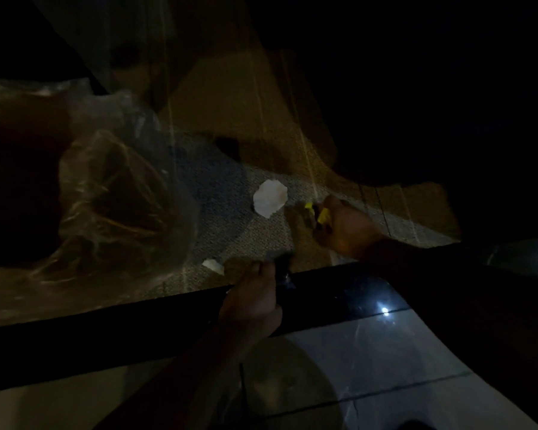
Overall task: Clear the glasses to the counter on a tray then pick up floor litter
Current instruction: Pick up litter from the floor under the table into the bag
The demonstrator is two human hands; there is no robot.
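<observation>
At the far left a clear plastic bag point(118, 193) is sagging open over the carpet point(261, 243), its mouth facing the litter. Just right of it, near the dark strip point(137, 327) where carpet is giving way to glossy tile point(385, 352), a small white scrap point(213, 265) is lying flat. The left hand point(252, 305) is reaching over that strip, fingers curled round something small and dark at its tips; what it is, the dim light is not letting me tell. The scrap is sitting just to the left of those fingertips, nearer this hand than the other.

Further up and right, a larger piece of white paper point(270, 198) is lying on the carpet, roundish with no clear long axis. The right hand point(345, 228) is hovering just beside it, closed round a yellow wrapper point(322, 215). The paper is lying directly to the left of that fist, so the right hand is looking the better placed for it, though it is already holding something. No glasses or tray are showing, so the litter stage is probably under way.
</observation>
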